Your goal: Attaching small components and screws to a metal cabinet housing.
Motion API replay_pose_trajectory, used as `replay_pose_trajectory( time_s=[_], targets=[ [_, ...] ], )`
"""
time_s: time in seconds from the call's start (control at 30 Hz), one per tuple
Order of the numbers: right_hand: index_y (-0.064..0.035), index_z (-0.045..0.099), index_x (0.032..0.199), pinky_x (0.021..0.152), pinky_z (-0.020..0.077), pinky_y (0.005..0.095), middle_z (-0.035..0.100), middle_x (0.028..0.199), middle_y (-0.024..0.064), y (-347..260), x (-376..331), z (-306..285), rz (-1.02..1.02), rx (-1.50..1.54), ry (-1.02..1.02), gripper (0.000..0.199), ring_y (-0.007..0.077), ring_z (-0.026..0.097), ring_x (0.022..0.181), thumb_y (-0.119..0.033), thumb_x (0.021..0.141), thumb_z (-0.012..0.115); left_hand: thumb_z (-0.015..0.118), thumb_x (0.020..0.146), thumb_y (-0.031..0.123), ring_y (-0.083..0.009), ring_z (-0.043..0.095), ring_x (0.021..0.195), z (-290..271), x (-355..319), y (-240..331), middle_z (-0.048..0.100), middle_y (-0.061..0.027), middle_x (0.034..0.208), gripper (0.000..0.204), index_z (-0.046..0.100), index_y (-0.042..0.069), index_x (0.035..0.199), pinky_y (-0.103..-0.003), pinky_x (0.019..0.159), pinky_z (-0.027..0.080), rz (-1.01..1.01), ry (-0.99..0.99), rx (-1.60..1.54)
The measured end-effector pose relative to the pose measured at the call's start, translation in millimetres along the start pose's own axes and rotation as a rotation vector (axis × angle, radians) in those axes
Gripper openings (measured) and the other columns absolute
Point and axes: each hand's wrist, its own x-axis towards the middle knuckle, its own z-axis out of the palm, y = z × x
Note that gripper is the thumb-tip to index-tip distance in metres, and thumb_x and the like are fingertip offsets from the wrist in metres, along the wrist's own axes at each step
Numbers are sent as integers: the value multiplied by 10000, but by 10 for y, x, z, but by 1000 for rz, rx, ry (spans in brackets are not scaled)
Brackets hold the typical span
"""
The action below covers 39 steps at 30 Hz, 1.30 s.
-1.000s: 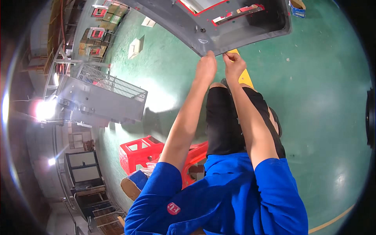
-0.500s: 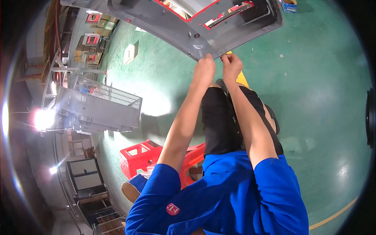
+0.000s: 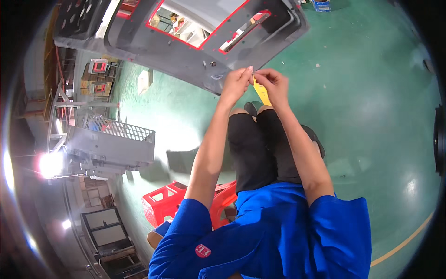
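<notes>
Both hands meet just below the lower edge of a large grey metal panel [image 3: 195, 44], which hangs tilted above the green floor [image 3: 362, 107] and has red-outlined cut-outs in it. The left hand [image 3: 236, 83] is raised with its fingers pinched together on the top end of a narrow yellow strip [image 3: 263, 94], right against the panel's edge. The right hand [image 3: 274, 85] sits just beside the left, its fingers also closed on the strip; whether it grips the strip firmly or only steadies it cannot be told. The strip hangs down from between the two hands, away from the panel, its lower part showing in front of the person's black trousers [image 3: 260, 149]. Two small dark fasteners [image 3: 213, 63] sit on the panel face a little above the left hand. Well below the panel, beside the person's left elbow, stands a red plastic crate [image 3: 169, 204], partly hidden by the blue sleeve [image 3: 186, 232]. Further from the panel, to the left of the crate, a grey wire-sided trolley [image 3: 111, 144] stands on the floor near a bright lamp glare.
</notes>
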Motion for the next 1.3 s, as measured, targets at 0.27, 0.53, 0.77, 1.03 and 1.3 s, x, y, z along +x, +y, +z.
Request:
replay_pose_trajectory(
  time_s=[0.27,0.53,0.77,1.03,1.3],
  targets=[
    [35,664,829,655,484,228,654,739,49,44,702,-500,-153,-60,546,85,98,611,688,-29,775,676,481,948,282,-30,318,461,58,644,-86,344,70,541,318,631,17,857,-215,409,235,193,236,36],
    [25,685,839,659,484,223,680,768,60,153,1081,-574,-160,-66,478,109,92,610,679,-40,753,701,541,890,278,-100,461,517,116,951,-121,513,-10,570,308,692,27,794,-297,508,376,126,254,339],
    [11,699,855,662,480,236,681,744,62,130,1142,-587,-126,-218,420,125,103,613,679,-60,752,698,546,903,337,-86,482,623,112,974,-71,544,-6,670,339,660,27,825,-247,551,396,119,164,329],
    [8,643,792,674,475,277,648,782,63,260,1213,-580,-181,-486,388,115,152,615,712,-97,780,690,501,941,299,-35,335,520,168,1079,-47,401,59,588,326,634,18,841,-214,462,262,61,104,99],
    [-11,641,850,644,469,292,616,796,90,-382,1194,-354,-237,-491,216,140,192,602,686,-113,769,694,393,997,298,2,262,520,187,948,-35,292,93,622,363,573,12,1128,-162,445,195,213,70,-289]
  ],
)
